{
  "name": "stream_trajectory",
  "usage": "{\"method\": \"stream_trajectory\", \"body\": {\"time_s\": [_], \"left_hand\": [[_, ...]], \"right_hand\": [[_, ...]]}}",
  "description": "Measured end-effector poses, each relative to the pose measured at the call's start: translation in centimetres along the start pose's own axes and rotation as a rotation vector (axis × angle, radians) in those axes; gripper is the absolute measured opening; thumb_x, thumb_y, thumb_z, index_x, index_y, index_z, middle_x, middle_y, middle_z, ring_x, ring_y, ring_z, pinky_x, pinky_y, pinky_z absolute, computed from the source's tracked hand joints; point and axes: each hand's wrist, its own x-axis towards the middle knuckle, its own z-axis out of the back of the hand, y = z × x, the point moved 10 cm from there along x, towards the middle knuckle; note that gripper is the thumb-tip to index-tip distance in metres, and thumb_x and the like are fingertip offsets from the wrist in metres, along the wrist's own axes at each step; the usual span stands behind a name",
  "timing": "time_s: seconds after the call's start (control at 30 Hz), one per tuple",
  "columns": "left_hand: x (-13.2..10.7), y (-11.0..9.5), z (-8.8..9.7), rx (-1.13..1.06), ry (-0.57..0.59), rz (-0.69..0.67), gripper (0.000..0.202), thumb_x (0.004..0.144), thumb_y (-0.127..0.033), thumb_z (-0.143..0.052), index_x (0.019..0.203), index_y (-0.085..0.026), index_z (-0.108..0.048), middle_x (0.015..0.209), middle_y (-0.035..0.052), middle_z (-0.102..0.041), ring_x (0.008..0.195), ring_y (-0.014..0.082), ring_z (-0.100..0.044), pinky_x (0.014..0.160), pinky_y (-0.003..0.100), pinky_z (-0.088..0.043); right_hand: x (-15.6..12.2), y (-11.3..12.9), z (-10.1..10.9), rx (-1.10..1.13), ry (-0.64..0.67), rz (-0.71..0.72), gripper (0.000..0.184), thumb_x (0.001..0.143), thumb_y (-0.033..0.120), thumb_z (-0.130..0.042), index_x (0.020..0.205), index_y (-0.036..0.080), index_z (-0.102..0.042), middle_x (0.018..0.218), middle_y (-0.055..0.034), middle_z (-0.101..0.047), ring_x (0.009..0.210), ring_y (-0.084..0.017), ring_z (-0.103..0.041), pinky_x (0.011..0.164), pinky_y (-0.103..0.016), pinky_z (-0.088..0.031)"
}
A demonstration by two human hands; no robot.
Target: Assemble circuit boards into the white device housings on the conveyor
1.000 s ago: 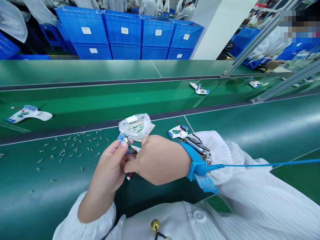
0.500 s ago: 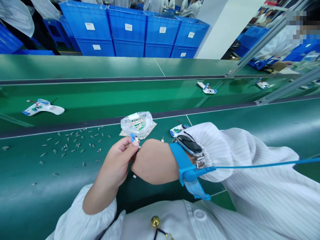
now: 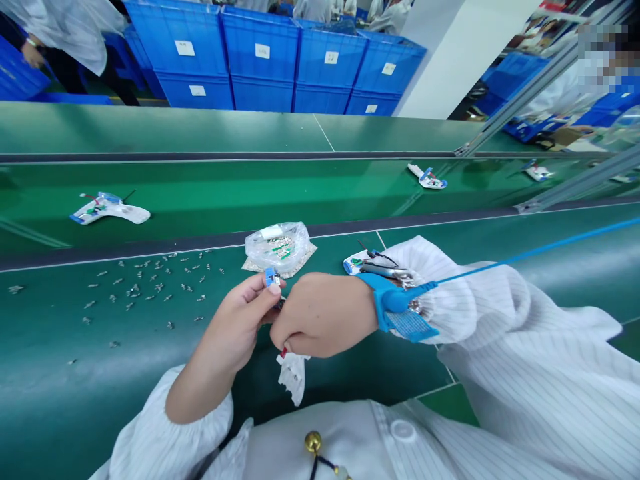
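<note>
Left hand point(image 3: 233, 320): grasping small blue connector point(image 3: 273, 277). Right hand point(image 3: 323, 315): just beside it, grip hidden. Plastic bag point(image 3: 277, 248): far edge of desk point(image 3: 50, 353).

metal parts point(image 3: 145, 287) lie left of the plastic bag point(image 3: 278, 248).

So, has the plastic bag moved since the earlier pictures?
No. The bag sits the same way left of the mat seam as in the earlier pictures; only the camera view has shifted.
</note>
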Motion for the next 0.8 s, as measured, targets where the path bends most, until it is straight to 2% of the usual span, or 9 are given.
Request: {"method": "stream_trajectory", "body": {"time_s": [0.07,0.13,0.2,0.27,0.33,0.47,0.63,0.7,0.8], "left_hand": [[0.0,-0.1,0.0,-0.021,-0.004,-0.009,0.041,0.064,-0.051,-0.076,0.081,-0.016,-0.063,0.067,-0.0017,-0.061,0.05,0.0093,-0.053,0.046,0.021,-0.043],[0.0,-0.2,0.1,-0.039,-0.009,-0.025,0.042,0.064,-0.053,-0.076,0.079,-0.016,-0.062,0.065,-0.0025,-0.06,0.048,0.0089,-0.052,0.046,0.021,-0.044],[0.0,-0.3,0.0,-0.051,-0.003,-0.041,0.042,0.063,-0.054,-0.076,0.075,-0.016,-0.062,0.061,-0.0027,-0.06,0.047,0.009,-0.053,0.046,0.021,-0.045],[-0.1,-0.5,0.0,-0.064,0.011,-0.056,0.041,0.063,-0.052,-0.076,0.074,-0.016,-0.062,0.062,-0.0019,-0.061,0.048,0.0098,-0.055,0.048,0.022,-0.047],[-0.2,-0.7,0.0,-0.076,0.022,-0.076,0.039,0.064,-0.05,-0.077,0.076,-0.016,-0.063,0.067,-0.0005,-0.064,0.052,0.0113,-0.058,0.052,0.024,-0.051],[-0.6,-1.5,0.3,-0.076,0.027,-0.135,0.035,0.064,-0.045,-0.078,0.077,-0.017,-0.064,0.069,-0.0004,-0.064,0.053,0.0114,-0.059,0.053,0.024,-0.052],[-1.1,-3.1,0.3,-0.042,0.008,-0.284,0.035,0.062,-0.047,-0.08,0.075,-0.02,-0.061,0.066,-0.0031,-0.06,0.051,0.0095,-0.056,0.043,0.018,-0.048],[-1.4,-3.2,0.2,-0.034,-0.003,-0.309,0.036,0.061,-0.046,-0.08,0.08,-0.022,-0.062,0.07,-0.003,-0.06,0.054,0.0104,-0.057,0.042,0.018,-0.048],[-2.0,-3.1,0.3,0.0,-0.007,-0.331,0.035,0.068,-0.044,-0.076,0.094,-0.023,-0.064,0.077,-0.0007,-0.062,0.054,0.0103,-0.056,0.042,0.019,-0.048]], "right_hand": [[-0.4,0.3,0.0,0.065,0.05,0.044,0.023,0.08,0.017,-0.054,0.073,0.027,-0.073,0.066,0.0067,-0.066,0.054,-0.007,-0.044,0.053,-0.023,-0.031],[-0.9,0.2,0.2,0.197,0.02,0.069,0.023,0.083,0.017,-0.052,0.079,0.023,-0.074,0.067,0.0044,-0.064,0.059,-0.008,-0.047,0.058,-0.023,-0.035],[-1.5,0.2,0.8,0.362,-0.122,0.129,0.019,0.082,0.017,-0.055,0.079,0.018,-0.073,0.064,0.0015,-0.058,0.064,-0.009,-0.05,0.064,-0.023,-0.038],[-2.5,0.0,1.8,0.508,-0.327,0.211,0.017,0.082,0.018,-0.056,0.075,0.014,-0.071,0.064,0.0003,-0.052,0.067,-0.01,-0.051,0.068,-0.023,-0.04],[-3.7,-0.5,2.3,0.63,-0.508,0.253,0.019,0.084,0.02,-0.056,0.072,0.013,-0.069,0.069,-0.001,-0.052,0.066,-0.009,-0.05,0.07,-0.024,-0.042],[-4.9,-1.6,2.3,0.879,-0.704,0.284,0.029,0.088,0.03,-0.055,0.066,0.014,-0.064,0.077,-0.0053,-0.058,0.077,-0.012,-0.053,0.078,-0.028,-0.043],[-5.3,-2.5,1.6,1.174,-0.822,0.345,0.03,0.09,0.031,-0.055,0.065,0.016,-0.06,0.068,-0.0017,-0.06,0.073,-0.011,-0.055,0.096,-0.036,-0.038],[-5.2,-3.2,1.1,1.246,-0.84,0.295,0.028,0.089,0.032,-0.058,0.065,0.017,-0.06,0.064,-0.0011,-0.059,0.075,-0.013,-0.054,0.094,-0.036,-0.039],[-5.2,-3.7,1.2,1.265,-0.848,0.226,0.029,0.087,0.036,-0.06,0.065,0.017,-0.061,0.064,-0.0019,-0.058,0.079,-0.014,-0.053,0.083,-0.032,-0.042]]}}
